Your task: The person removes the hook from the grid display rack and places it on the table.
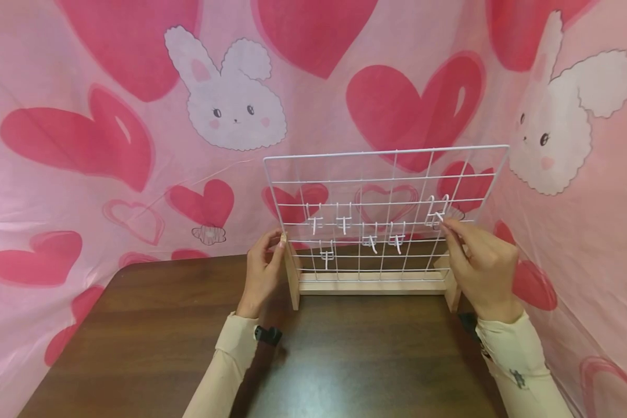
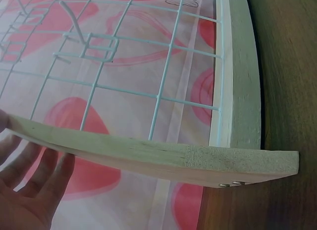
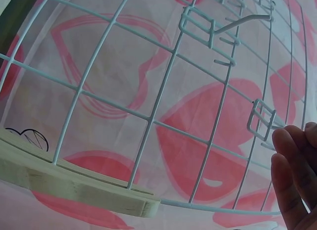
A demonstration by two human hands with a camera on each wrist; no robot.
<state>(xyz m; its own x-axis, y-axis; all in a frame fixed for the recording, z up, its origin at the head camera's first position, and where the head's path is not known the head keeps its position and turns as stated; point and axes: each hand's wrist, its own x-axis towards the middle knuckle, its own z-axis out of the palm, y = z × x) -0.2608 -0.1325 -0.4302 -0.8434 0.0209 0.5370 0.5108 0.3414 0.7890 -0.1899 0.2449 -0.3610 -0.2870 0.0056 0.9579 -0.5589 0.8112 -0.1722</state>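
Observation:
A white wire grid panel (image 1: 381,203) leans in a pale wooden stand (image 1: 371,286) on the table. Several small white wire hooks (image 1: 344,222) hang on its bars. At the stand's left side, my left hand (image 1: 263,264) holds the upper end of the wooden post (image 2: 148,151), thumb at its edge and fingers along the outer face. My right hand (image 1: 483,261) pinches the prong of a white hook (image 1: 436,213) at the grid's right side. In the right wrist view that hook (image 3: 261,120) lies against the wires, its prong end hidden by the fingertips.
A brown wooden table (image 1: 188,342) carries the stand near its back edge. Behind and to the right hangs a pink curtain (image 1: 313,116) printed with hearts and rabbits. Screw heads (image 2: 232,184) show on the left post's outer face.

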